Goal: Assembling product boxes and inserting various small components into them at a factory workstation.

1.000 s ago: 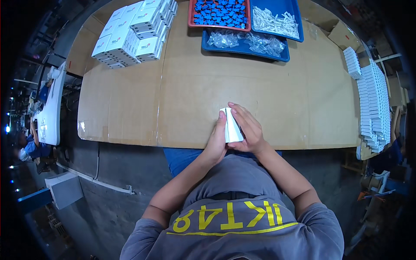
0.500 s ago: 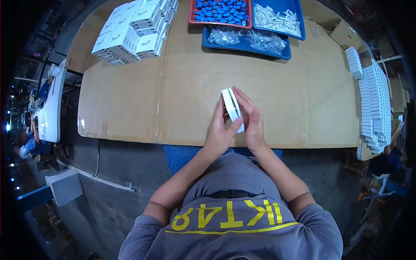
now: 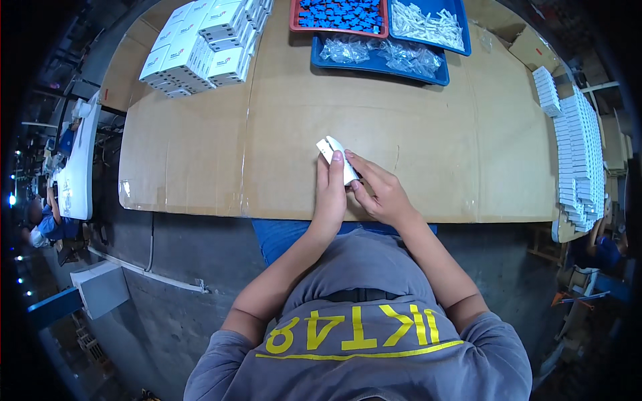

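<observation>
A small white box (image 3: 349, 174) is held upright-tilted between my two hands over the near middle of the table. A flap or end piece stands off at its far left end. My left hand (image 3: 330, 194) is closed on the box's left side, with the thumb lying along its top face. My right hand (image 3: 383, 191) grips the right side and near end, its fingers curled against the box. Both palms hide much of the box, so I cannot tell whether anything is inside.
Stacked white boxes (image 3: 190, 50) stand at the far left. At the back are a red tray (image 3: 291, 20) of blue pieces, a blue tray (image 3: 466, 40) of white pieces and another blue tray (image 3: 374, 65) of clear bags. White stacks (image 3: 576, 157) line the right edge of the cardboard-covered table (image 3: 287, 127).
The white box has moved left and turned, so its far end points more to the left. My left thumb has shifted onto its top, and my right fingers have slid toward its near end.
</observation>
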A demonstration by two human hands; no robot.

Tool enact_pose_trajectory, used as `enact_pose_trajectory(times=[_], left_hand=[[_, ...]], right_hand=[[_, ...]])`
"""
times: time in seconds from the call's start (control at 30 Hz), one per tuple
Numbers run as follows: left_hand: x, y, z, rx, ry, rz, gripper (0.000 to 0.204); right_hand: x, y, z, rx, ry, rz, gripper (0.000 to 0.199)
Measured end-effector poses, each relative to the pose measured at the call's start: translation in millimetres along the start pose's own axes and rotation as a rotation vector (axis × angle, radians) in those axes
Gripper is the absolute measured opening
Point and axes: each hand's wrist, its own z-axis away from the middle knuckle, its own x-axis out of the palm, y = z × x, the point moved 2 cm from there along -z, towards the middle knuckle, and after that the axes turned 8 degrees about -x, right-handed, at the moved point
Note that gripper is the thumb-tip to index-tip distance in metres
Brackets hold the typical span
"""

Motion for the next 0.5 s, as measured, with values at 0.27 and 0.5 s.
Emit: enact_pose_trajectory(times=[0.27, 0.5], left_hand=[[3.6, -3.3, 4.7, 0.086, 0.052, -0.127, 0.045], [6.0, 0.8, 16.1, 0.064, 0.061, -0.069, 0.044]], right_hand=[[16.2, -5.8, 8.4, 0.029, 0.052, 0.106, 0.044], [22.8, -13.7, 12.9, 0.002, 0.080, 0.218, 0.039]])
